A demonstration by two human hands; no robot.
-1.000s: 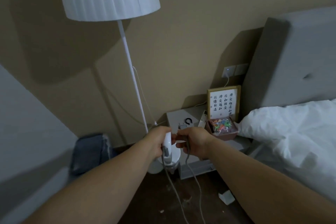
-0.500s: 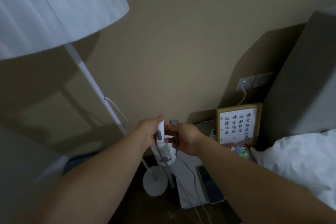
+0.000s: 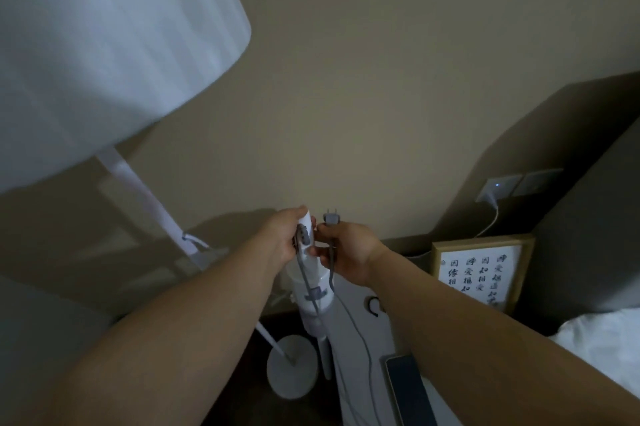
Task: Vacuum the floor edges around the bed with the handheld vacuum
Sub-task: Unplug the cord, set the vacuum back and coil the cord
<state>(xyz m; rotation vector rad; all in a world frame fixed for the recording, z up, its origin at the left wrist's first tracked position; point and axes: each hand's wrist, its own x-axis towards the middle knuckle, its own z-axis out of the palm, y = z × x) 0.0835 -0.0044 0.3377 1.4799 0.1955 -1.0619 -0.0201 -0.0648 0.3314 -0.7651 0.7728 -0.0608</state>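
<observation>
At the far left a large white lamp shade (image 3: pixel 104 55) fills the upper corner, blurred. Its white pole (image 3: pixel 152 207) slants down to the right and ends in a round white base (image 3: pixel 292 368) on the dark floor (image 3: pixel 242 387), near the bottom middle.

Right of the pole, in the middle, the left hand (image 3: pixel 285 235) grips the top of the vacuum (image 3: pixel 313 290), fingers curled round its white handle with the thumb on top. The vacuum is white with grey buttons on the handle; it hangs upright from that hand, its wider body below the fist and its thin lower tube reaching down just beside the lamp base. A grey clip on the body holds a grey cord (image 3: pixel 346 315).

Just right of the handle, the right hand (image 3: pixel 349 252) pinches a grey plug (image 3: pixel 331 219) between thumb and forefinger, prongs pointing up toward the beige wall (image 3: pixel 381 79). The other fingers are curled under, and the cord runs from the plug down through the hand, then loops down past the vacuum body. The two hands are almost touching.

Below the right forearm stands a white bedside table (image 3: pixel 367 339) with a dark phone (image 3: pixel 410 391) lying on it near the bottom edge. Farther right a wood-framed picture (image 3: pixel 481 270) with dark writing leans against the wall. Above it a wall socket (image 3: pixel 498 186) shows a small blue light, with a white cable plugged in and hanging down. At the far right rise a grey headboard (image 3: pixel 588 218) and, low in the corner, white bedding (image 3: pixel 602 339).
</observation>
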